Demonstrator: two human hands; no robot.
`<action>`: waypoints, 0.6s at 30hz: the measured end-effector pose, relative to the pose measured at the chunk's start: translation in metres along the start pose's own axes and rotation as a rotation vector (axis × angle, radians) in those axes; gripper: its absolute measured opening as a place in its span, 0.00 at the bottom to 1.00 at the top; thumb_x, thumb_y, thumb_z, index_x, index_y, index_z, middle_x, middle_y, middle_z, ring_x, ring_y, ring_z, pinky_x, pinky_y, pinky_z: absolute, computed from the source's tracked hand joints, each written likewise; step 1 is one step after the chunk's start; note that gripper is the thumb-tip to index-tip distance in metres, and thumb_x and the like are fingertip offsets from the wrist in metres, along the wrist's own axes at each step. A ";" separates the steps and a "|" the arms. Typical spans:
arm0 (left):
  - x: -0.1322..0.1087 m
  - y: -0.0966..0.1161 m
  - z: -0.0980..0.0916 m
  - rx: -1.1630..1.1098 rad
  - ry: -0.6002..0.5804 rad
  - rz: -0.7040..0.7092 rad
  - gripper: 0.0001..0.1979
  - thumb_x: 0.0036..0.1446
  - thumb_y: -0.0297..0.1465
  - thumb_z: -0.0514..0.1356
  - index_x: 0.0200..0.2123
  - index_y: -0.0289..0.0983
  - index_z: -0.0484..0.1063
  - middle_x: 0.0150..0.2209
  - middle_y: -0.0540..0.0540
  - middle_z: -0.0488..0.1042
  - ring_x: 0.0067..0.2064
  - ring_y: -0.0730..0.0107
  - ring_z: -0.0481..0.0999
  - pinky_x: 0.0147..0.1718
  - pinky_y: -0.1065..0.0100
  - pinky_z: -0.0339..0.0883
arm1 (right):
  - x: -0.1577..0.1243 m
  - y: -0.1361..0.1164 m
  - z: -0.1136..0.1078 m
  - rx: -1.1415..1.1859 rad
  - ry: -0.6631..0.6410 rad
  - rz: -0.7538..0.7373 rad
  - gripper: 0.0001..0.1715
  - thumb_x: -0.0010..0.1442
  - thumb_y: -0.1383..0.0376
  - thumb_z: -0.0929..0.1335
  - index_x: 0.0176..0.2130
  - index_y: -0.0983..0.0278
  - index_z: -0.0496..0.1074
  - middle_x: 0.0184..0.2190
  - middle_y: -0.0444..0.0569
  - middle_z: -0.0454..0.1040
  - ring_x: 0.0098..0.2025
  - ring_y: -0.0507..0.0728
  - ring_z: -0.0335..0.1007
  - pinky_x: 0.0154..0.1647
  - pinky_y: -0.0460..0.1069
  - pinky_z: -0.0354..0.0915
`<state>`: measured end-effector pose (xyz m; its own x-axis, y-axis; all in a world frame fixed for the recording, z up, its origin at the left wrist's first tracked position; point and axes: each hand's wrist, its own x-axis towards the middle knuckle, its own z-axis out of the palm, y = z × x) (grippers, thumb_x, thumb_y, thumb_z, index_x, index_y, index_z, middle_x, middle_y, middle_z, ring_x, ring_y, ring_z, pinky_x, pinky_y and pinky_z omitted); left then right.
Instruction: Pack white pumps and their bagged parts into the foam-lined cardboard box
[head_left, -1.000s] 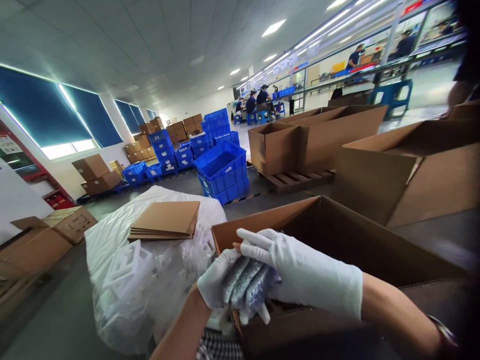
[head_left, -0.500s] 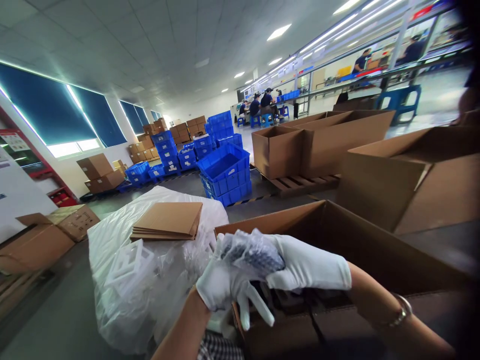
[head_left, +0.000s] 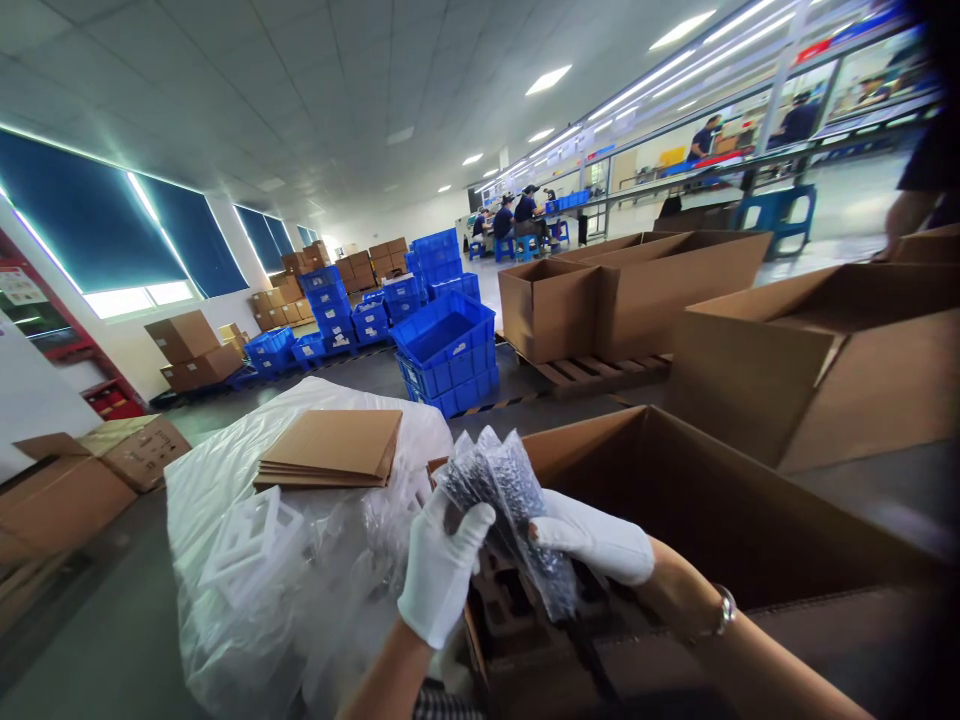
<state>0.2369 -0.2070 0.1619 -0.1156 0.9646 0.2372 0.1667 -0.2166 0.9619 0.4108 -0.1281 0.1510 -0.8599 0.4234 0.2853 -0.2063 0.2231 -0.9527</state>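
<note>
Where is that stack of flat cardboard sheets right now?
In the head view, the cardboard sheets lie left of centre on top of the big plastic bag, just left of the open box and the left hand.

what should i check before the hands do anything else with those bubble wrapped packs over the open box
1. Left hand grips bubble-wrapped packs: ok.
2. Right hand supports the packs from the other side: ok.
3. Packs held over the open cardboard box: ok.
4. Free slot in the dark insert inside the box: cannot tell.
5. Pack count: cannot tell.
6. Flat cardboard sheets lie steady on the plastic bag: ok.
</note>
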 end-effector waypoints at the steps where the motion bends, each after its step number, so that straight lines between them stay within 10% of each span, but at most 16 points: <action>1: 0.000 0.000 0.002 0.006 0.003 -0.016 0.25 0.54 0.51 0.62 0.46 0.37 0.71 0.22 0.55 0.66 0.19 0.79 0.57 0.17 0.75 0.54 | 0.000 -0.003 0.002 -0.007 -0.013 0.015 0.44 0.57 0.38 0.68 0.56 0.71 0.70 0.48 0.56 0.73 0.53 0.67 0.66 0.58 0.59 0.61; 6: 0.005 -0.006 0.002 0.247 -0.144 0.086 0.21 0.65 0.47 0.52 0.50 0.38 0.70 0.26 0.51 0.73 0.27 0.73 0.71 0.32 0.70 0.67 | -0.015 -0.028 -0.022 -0.135 0.053 0.083 0.39 0.55 0.43 0.71 0.52 0.71 0.71 0.48 0.55 0.74 0.51 0.65 0.68 0.56 0.56 0.64; 11: 0.026 -0.063 -0.008 0.771 -0.502 0.404 0.14 0.65 0.37 0.52 0.50 0.41 0.71 0.39 0.47 0.79 0.39 0.64 0.79 0.41 0.65 0.70 | -0.041 -0.038 -0.104 -0.541 0.408 0.356 0.37 0.47 0.39 0.72 0.40 0.68 0.73 0.35 0.52 0.76 0.39 0.63 0.72 0.40 0.52 0.71; 18: 0.036 -0.129 0.007 0.904 -0.707 0.485 0.11 0.60 0.38 0.58 0.45 0.45 0.74 0.34 0.51 0.80 0.34 0.62 0.80 0.32 0.66 0.73 | -0.063 0.055 -0.170 -0.778 0.414 0.713 0.27 0.48 0.49 0.73 0.41 0.65 0.75 0.35 0.48 0.77 0.41 0.66 0.73 0.45 0.55 0.70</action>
<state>0.2184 -0.1434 0.0450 0.6510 0.7447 0.1468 0.6910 -0.6615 0.2914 0.5329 0.0074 0.0982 -0.4144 0.8983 -0.1464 0.7393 0.2384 -0.6297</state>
